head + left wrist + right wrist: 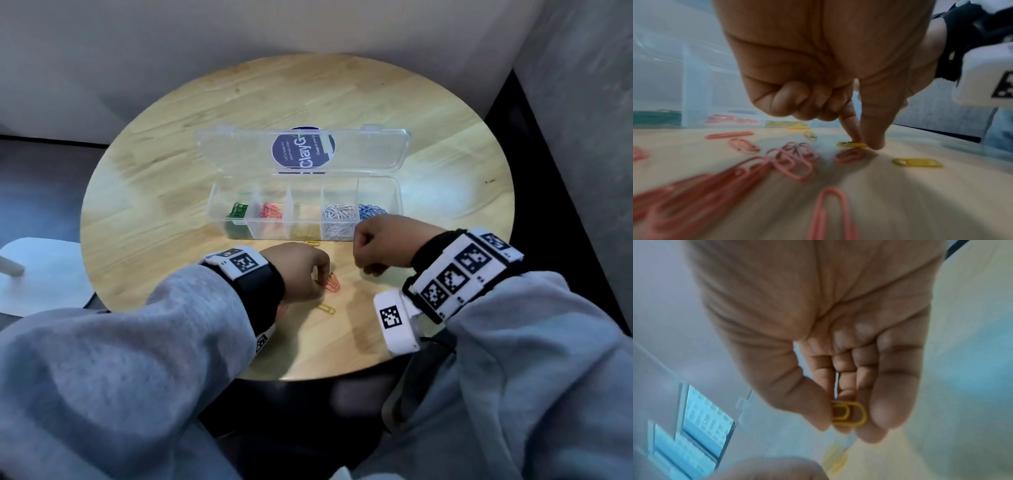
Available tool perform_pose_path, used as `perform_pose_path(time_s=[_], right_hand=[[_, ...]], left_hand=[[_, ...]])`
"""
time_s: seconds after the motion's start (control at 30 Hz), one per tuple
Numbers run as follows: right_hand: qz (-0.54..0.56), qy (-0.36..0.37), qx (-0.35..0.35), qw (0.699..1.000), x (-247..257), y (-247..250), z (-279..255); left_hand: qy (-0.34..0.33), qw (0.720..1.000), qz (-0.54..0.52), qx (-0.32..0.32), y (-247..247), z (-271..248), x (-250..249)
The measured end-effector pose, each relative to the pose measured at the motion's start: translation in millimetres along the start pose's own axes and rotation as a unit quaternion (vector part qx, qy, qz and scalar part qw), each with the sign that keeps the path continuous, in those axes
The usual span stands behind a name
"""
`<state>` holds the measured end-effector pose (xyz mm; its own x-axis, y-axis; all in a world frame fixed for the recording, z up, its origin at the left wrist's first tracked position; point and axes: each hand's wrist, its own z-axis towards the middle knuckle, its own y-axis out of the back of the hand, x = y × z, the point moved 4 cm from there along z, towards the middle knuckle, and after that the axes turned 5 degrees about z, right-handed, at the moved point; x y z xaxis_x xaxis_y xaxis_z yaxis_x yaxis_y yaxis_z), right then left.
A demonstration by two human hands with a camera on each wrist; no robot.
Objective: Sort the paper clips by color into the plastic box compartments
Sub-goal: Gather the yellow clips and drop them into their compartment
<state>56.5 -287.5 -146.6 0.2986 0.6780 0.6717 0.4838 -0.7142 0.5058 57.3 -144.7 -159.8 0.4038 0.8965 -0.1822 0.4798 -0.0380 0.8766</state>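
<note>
Round wooden table (pixel 191 161) set in a wall corner, white chair seat (pixel 44 270) off its left edge.

Near edge: loose yellow clip (pixel 327 308) lying alone between my wrists. Just beyond it, my left hand (pixel 297 268) is down on the tabletop, index and thumb tips pinched on a yellow clip (pixel 851 144), other fingers curled in. Pink clip (pixel 333 283) lies right beside that pinch. Left wrist view shows a spread of pink clips (pixel 791 158) on the table under the wrist and another yellow clip (pixel 917 162) off to the right; head view hides most of these behind my sleeve and hand.

My right hand (pixel 383 245) is raised a bit, toward the right end of the box, fingers curled, thumb and fingertips pinching a yellow clip (pixel 849 414). It blocks the front corner of the blue compartment.

One more yellow clip (pixel 311 243) sits on the table touching or just short of the box front wall; can't tell which.

Clear plastic box (pixel 397 195) mid-table, five compartments left to right: green clips (pixel 237 210), pink/red (pixel 271 210), yellow (pixel 305 232), white (pixel 339 214), blue (pixel 371 210). Lid (pixel 239 150) is open, standing tilted back behind them, a dark round sticker (pixel 303 150) visible through it.
</note>
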Motion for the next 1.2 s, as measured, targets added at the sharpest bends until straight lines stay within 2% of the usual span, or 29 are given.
perform_pose_path(time_s=[0.07, 0.13, 0.2, 0.3, 0.37, 0.43, 0.57, 0.67, 0.8, 0.9, 1.03, 1.2], right_hand=[[0.088, -0.003, 0.001, 0.996, -1.0, 4.9, -1.1], [0.128, -0.014, 0.024, 0.991, 0.1, 3.3, -2.4], [0.114, -0.026, 0.054, 0.992, 1.5, -4.7, -3.8], [0.092, -0.037, 0.063, 0.993, 3.6, -13.5, -4.5], [0.050, -0.023, 0.063, 0.997, 7.1, -15.7, -3.9], [-0.040, 0.006, 0.052, 0.998, 11.2, -17.2, -2.7], [-0.195, 0.030, 0.002, 0.980, 16.7, -27.9, 1.0], [-0.237, 0.038, -0.011, 0.971, 21.2, -35.0, 3.4], [-0.264, 0.037, 0.016, 0.964, 26.7, -42.4, 12.5], [-0.276, 0.031, 0.017, 0.960, 27.2, -44.2, 18.5], [-0.281, 0.018, -0.001, 0.959, 23.8, -40.3, 15.7], [-0.277, 0.000, 0.010, 0.961, 16.0, -40.8, 17.8]], left_hand=[[-0.002, 1.000, 0.017, 0.005, -0.4, 2.6, -1.8], [0.000, 1.000, 0.021, 0.008, -1.0, 4.7, -0.6], [0.008, 1.000, 0.008, -0.001, -0.8, 5.6, 3.7], [0.026, 1.000, -0.001, -0.004, 0.5, 5.3, 9.5], [0.022, 1.000, -0.002, 0.006, -0.1, 4.6, 8.7], [0.014, 1.000, -0.001, 0.012, -0.7, 4.7, 6.4], [0.023, 0.999, -0.001, 0.038, -0.2, 4.3, 8.8], [0.034, 0.997, -0.032, 0.066, 1.4, 0.3, 17.0], [0.041, 0.988, -0.134, 0.071, 11.1, -9.0, 31.8], [0.046, 0.962, -0.262, 0.059, 18.0, -16.1, 41.1], [0.047, 0.897, -0.438, 0.032, 22.9, -22.4, 51.6], [0.067, 0.822, -0.564, 0.035, 23.7, -20.8, 56.1]])
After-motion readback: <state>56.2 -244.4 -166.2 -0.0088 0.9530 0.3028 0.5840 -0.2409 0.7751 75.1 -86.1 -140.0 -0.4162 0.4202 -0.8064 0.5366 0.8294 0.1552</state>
